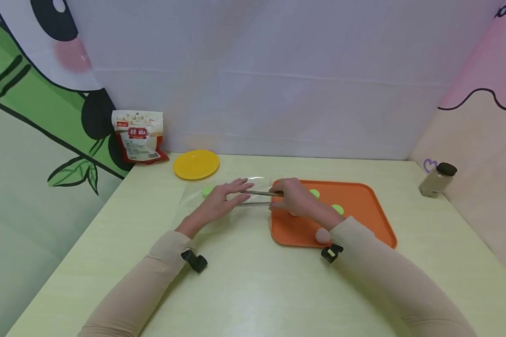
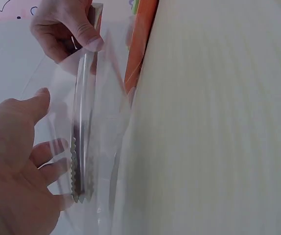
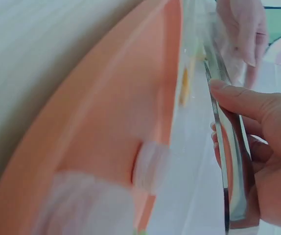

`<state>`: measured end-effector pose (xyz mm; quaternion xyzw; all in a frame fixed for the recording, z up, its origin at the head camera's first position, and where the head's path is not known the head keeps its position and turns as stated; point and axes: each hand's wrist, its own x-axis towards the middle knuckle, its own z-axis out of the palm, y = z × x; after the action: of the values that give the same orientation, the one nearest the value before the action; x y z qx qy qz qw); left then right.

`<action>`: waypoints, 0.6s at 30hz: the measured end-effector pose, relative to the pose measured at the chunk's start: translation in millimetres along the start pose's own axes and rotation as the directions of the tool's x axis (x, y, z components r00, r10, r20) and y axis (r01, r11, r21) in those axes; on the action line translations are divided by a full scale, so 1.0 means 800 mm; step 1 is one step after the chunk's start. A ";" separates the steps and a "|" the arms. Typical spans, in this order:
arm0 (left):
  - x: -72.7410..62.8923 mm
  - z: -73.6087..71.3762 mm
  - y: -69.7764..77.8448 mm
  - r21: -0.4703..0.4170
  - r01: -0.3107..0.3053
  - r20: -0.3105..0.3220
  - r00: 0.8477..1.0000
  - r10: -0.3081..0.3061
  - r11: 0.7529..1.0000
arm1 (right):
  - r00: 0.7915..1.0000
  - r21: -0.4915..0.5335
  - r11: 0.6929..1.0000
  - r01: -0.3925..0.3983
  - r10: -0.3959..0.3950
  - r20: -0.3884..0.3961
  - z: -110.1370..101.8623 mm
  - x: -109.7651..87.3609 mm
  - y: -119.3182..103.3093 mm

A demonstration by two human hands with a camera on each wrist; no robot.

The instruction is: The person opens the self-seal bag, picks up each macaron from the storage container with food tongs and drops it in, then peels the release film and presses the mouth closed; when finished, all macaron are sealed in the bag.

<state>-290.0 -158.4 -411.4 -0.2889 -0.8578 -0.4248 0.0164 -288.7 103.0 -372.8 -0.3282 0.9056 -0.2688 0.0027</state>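
Note:
My right hand (image 1: pixel 295 199) grips a pair of metal tongs (image 3: pixel 233 166) above the left edge of an orange tray (image 1: pixel 360 222). The tongs' toothed tips point left, inside a clear plastic bag (image 2: pixel 113 112). Beside those tips is my left hand (image 1: pixel 219 201), its fingers spread and extended, fingertips right at the bag's plastic. A light green round piece (image 1: pixel 206 191) shows at the bag, partly behind the left hand. On the tray lie light green round pieces (image 1: pixel 338 208) and pale pinkish pieces (image 3: pixel 152 166), partly hidden by the right arm.
A yellow plate (image 1: pixel 196 164) lies behind the bag. At the back left a red and white food packet (image 1: pixel 139 135) leans against the wall. A jar with a black lid (image 1: pixel 437 180) stands near the table's right edge.

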 end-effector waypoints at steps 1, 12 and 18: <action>0.000 0.000 -0.001 0.008 -0.006 -0.003 1.000 0.006 1.000 | 1.000 -0.013 1.000 0.016 -0.016 -0.008 -0.003 -0.004 0.001; 0.001 -0.002 -0.003 0.097 -0.008 -0.056 0.998 0.013 0.995 | 0.991 -0.048 0.991 0.122 -0.125 -0.049 -0.017 -0.030 0.009; 0.000 -0.004 -0.004 0.099 0.014 -0.031 0.999 -0.011 0.995 | 0.997 0.010 0.997 0.075 -0.075 -0.001 -0.018 -0.042 0.008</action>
<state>-292.6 -162.3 -411.2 -0.2761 -0.8792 -0.3860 0.0411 -268.9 133.8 -369.1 -0.3618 0.8913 -0.2732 -0.0061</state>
